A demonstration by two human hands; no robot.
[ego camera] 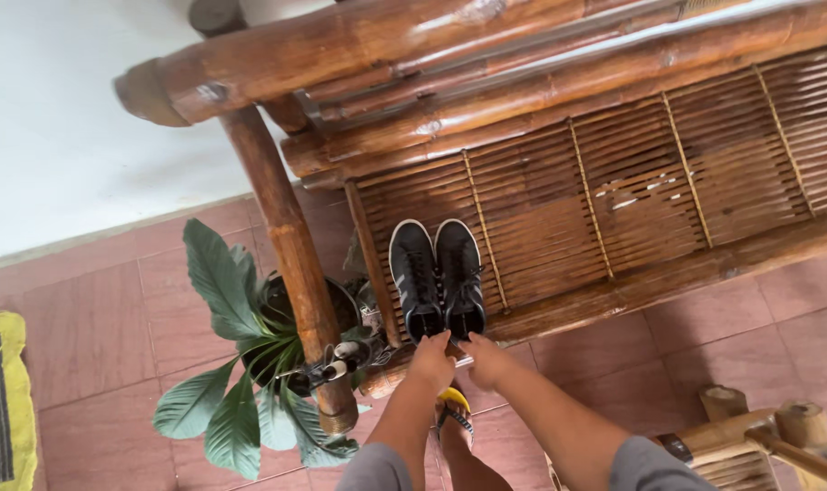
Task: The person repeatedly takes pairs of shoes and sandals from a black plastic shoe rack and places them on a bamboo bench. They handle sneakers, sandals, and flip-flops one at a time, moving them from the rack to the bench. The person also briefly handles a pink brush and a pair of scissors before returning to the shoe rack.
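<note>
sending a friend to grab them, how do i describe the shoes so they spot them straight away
Find the bamboo bench against the white wall. At its slatted seat's front edge, beside the leg with the potted plant, stand the dark sneakers, held at the heels by both hands. Their white soles set them apart.

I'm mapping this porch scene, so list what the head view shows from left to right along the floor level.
Yellow-edged mat → potted plant → bamboo bench leg → left hand → right hand → small bamboo stool.
</note>
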